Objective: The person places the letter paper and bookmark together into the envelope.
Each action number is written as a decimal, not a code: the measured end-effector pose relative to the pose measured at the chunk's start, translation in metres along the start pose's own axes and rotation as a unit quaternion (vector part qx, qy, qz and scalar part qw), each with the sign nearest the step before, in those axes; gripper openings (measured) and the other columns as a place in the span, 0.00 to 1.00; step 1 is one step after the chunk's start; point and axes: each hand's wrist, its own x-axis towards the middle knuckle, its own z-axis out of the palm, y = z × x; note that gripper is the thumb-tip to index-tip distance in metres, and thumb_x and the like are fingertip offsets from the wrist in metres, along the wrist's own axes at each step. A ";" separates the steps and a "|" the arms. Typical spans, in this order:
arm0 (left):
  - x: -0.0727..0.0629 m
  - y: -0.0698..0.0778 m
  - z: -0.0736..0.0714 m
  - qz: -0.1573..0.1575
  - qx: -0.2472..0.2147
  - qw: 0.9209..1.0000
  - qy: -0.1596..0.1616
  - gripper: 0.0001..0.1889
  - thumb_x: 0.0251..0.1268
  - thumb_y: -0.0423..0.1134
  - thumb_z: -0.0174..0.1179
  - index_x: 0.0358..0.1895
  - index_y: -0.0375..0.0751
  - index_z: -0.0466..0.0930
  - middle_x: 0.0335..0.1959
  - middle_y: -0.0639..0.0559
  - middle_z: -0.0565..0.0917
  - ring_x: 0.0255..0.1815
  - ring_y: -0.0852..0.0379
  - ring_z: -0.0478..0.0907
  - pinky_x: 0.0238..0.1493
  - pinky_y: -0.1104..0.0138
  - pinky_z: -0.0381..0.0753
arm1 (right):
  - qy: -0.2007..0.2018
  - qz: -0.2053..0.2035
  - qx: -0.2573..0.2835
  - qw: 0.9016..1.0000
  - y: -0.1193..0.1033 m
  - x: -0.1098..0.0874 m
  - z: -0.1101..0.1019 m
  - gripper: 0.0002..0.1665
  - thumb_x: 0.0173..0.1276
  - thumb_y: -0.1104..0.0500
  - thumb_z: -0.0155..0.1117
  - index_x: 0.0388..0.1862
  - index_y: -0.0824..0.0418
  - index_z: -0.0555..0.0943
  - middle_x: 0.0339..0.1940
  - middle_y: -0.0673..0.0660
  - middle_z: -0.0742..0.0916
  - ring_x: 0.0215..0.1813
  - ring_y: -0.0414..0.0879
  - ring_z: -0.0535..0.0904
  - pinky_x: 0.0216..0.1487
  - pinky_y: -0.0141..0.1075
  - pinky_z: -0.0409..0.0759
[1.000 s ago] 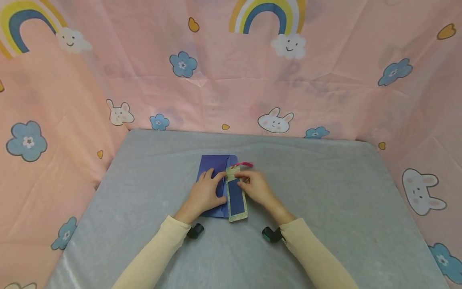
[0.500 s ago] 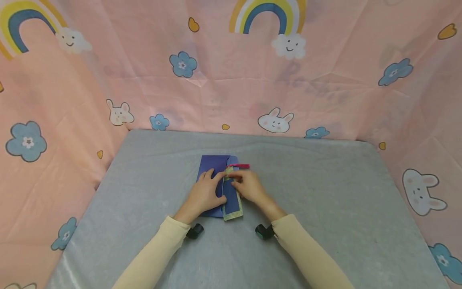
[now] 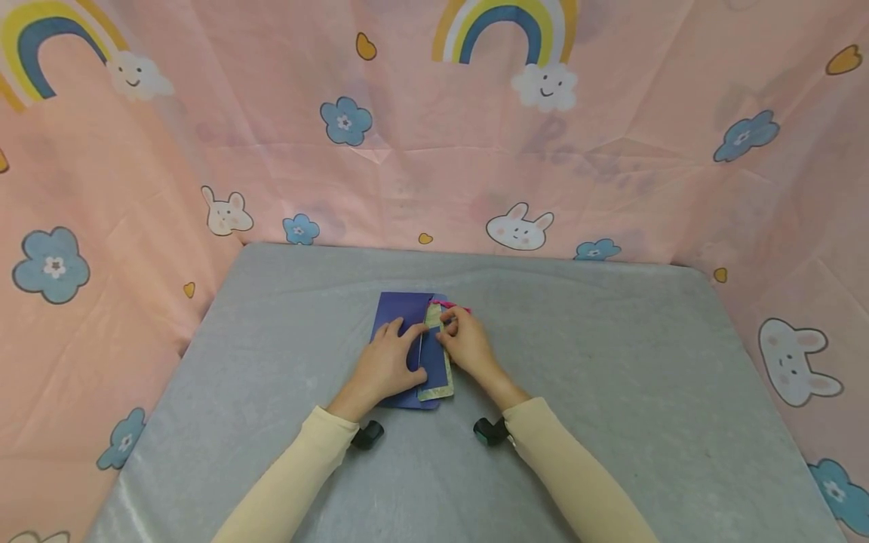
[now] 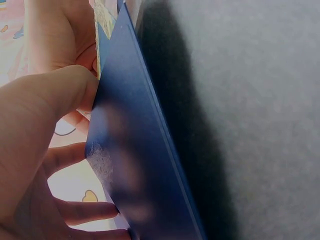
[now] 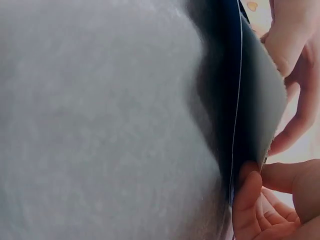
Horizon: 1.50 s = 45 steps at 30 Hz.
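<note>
A dark blue envelope [image 3: 402, 306] lies in the middle of the grey table, its lighter flap spread out to the right. My left hand [image 3: 387, 362] holds the envelope, thumb and forefinger at its opening edge. In the left wrist view that thumb [image 4: 75, 87] rests at the edge of the blue paper. With thumb and fingers, my right hand [image 3: 470, 348] pinches the right edge of a bookmark [image 3: 433, 369], which has a blue panel, a patterned pale border and a pink tassel [image 3: 441, 303] at its far end. The bookmark's left edge lies along the envelope's opening, over the flap.
Grey cloth covers the table [image 3: 597, 377] all round the hands. Behind and at both sides hangs a pink printed curtain [image 3: 421, 173]. Black wrist cameras [image 3: 490, 431] sit under the cream sleeves [image 3: 570, 467].
My right hand has moved left with the bookmark, bringing it against the envelope's opening, then slid it slightly away from me. The left hand has stayed in place on the envelope.
</note>
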 end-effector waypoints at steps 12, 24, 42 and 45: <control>0.002 0.000 0.002 -0.003 -0.001 1.000 0.001 0.37 0.51 0.50 0.68 0.69 0.58 0.70 0.70 0.33 0.70 0.70 0.31 0.68 0.55 0.39 0.78 | -0.038 0.003 0.009 0.999 0.002 -0.004 0.001 0.28 0.62 0.67 0.68 0.62 0.64 0.74 0.32 0.58 0.85 0.25 0.41 0.76 0.30 0.31 0.74; 0.002 -0.001 0.002 -0.001 0.001 1.000 0.005 0.35 0.52 0.50 0.67 0.68 0.57 0.71 0.69 0.34 0.71 0.70 0.32 0.69 0.55 0.39 0.78 | -0.074 -0.009 0.035 0.997 0.001 -0.006 0.001 0.28 0.65 0.67 0.64 0.65 0.66 0.76 0.30 0.59 0.87 0.23 0.39 0.72 0.26 0.30 0.70; -0.001 0.001 0.001 -0.005 0.000 1.000 0.008 0.35 0.55 0.49 0.65 0.69 0.56 0.70 0.70 0.34 0.71 0.69 0.31 0.69 0.56 0.40 0.78 | -0.034 0.030 0.086 0.995 0.009 -0.008 -0.014 0.23 0.61 0.69 0.60 0.56 0.68 0.82 0.23 0.52 0.81 0.23 0.37 0.71 0.30 0.29 0.69; 0.000 0.000 0.001 -0.006 0.002 1.000 0.005 0.35 0.55 0.49 0.65 0.70 0.56 0.70 0.70 0.34 0.70 0.70 0.32 0.68 0.56 0.40 0.78 | -0.033 0.034 0.084 0.995 0.009 -0.010 -0.020 0.24 0.60 0.70 0.60 0.58 0.70 0.80 0.28 0.55 0.83 0.25 0.38 0.71 0.31 0.29 0.70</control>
